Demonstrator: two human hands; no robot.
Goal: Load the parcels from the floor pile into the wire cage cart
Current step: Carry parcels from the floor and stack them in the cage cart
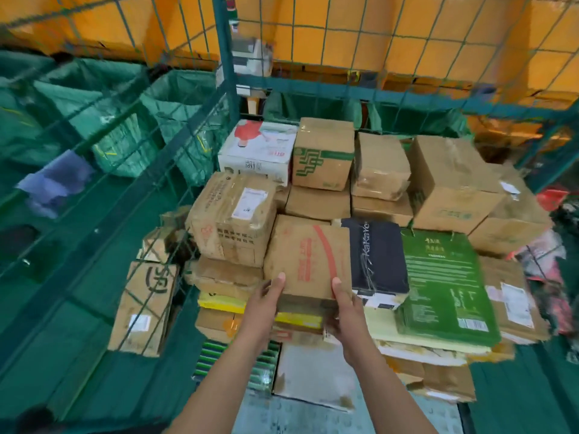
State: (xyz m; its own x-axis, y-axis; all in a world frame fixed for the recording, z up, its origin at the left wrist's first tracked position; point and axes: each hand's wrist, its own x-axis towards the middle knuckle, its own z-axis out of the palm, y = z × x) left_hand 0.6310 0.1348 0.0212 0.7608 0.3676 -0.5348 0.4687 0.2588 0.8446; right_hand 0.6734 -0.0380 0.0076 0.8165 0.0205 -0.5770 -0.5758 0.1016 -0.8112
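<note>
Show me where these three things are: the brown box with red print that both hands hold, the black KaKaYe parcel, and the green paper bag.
brown box with red print [308, 256]: head view, middle of its top face.
black KaKaYe parcel [377, 258]: head view, middle of its black top.
green paper bag [445, 286]: head view, middle of its printed face.

Both forearms are bare, the left hand [266, 303] and right hand [347, 314] ungloved, no sleeves.
</note>
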